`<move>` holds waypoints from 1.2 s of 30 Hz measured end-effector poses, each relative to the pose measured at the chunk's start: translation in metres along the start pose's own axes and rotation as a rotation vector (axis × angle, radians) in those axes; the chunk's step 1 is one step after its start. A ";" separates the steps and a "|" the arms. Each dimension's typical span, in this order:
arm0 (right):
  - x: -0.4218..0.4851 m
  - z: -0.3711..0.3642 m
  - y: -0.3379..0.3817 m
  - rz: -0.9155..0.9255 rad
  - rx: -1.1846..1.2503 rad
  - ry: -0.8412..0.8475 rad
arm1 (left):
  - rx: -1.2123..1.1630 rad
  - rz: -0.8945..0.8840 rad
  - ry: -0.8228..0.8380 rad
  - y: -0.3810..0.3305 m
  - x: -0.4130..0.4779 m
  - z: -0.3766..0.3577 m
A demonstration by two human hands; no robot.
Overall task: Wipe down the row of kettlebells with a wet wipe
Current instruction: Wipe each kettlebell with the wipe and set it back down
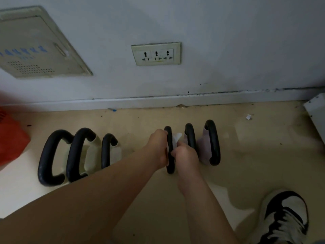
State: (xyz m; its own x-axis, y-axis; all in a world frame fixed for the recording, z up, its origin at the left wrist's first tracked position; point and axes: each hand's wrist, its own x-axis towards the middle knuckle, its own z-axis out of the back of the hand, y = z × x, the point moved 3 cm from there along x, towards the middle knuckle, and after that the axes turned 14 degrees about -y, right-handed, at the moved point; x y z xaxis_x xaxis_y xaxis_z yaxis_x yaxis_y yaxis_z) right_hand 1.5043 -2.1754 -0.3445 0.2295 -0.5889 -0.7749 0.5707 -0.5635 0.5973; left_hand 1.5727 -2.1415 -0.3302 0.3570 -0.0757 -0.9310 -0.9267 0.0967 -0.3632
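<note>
A row of kettlebells with black handles stands on the floor along the wall. Three at the left have cream bodies (91, 152); two at the right have pale lilac bodies (204, 148). Between them stands the fourth kettlebell (170, 166), its body hidden by my hands. My left hand (157, 147) grips the left side of its handle. My right hand (186, 158) is closed on a white wet wipe (175, 139) pressed against the right side of the same handle.
A beige floor (255, 164) meets a grey wall with a triple socket (156, 54) and a vented access panel (35, 46). An orange bag (10, 141) lies at far left. A white metal object (316, 111) sits at far right. My black-and-white shoe (284, 217) is at lower right.
</note>
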 end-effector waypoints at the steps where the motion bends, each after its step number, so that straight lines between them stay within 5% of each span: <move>1: 0.003 -0.003 0.000 -0.001 0.034 0.010 | -0.002 -0.007 -0.018 -0.003 0.005 -0.002; 9: -0.005 -0.009 0.003 0.062 0.100 0.013 | 0.056 -0.004 -0.073 -0.015 0.000 0.007; 13: -0.016 -0.005 0.002 0.061 0.144 -0.157 | 0.168 -0.121 -0.154 -0.015 -0.005 0.019; 17: -0.040 -0.011 0.008 0.422 -0.039 -0.391 | 0.231 -0.228 -0.246 -0.019 -0.034 0.056; 20: -0.065 -0.034 0.012 0.655 -0.095 -0.406 | 0.287 -0.288 -0.257 -0.017 -0.047 0.103; 27: -0.087 -0.099 -0.018 0.262 -0.043 0.018 | 0.194 -0.587 -0.542 -0.073 -0.043 0.196; 32: -0.082 -0.122 -0.044 0.142 -0.068 0.090 | 0.575 -1.010 -0.669 -0.075 -0.033 0.213; 36: -0.070 -0.132 -0.049 0.146 -0.076 0.109 | 0.397 -0.643 -0.540 -0.040 0.015 0.206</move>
State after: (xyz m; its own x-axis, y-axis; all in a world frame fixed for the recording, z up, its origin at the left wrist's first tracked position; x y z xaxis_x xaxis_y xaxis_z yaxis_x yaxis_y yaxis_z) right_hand 1.5643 -2.0308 -0.3468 0.3959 -0.5931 -0.7011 0.5818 -0.4286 0.6912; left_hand 1.6397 -1.9423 -0.3367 0.8870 0.2299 -0.4005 -0.4588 0.5365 -0.7083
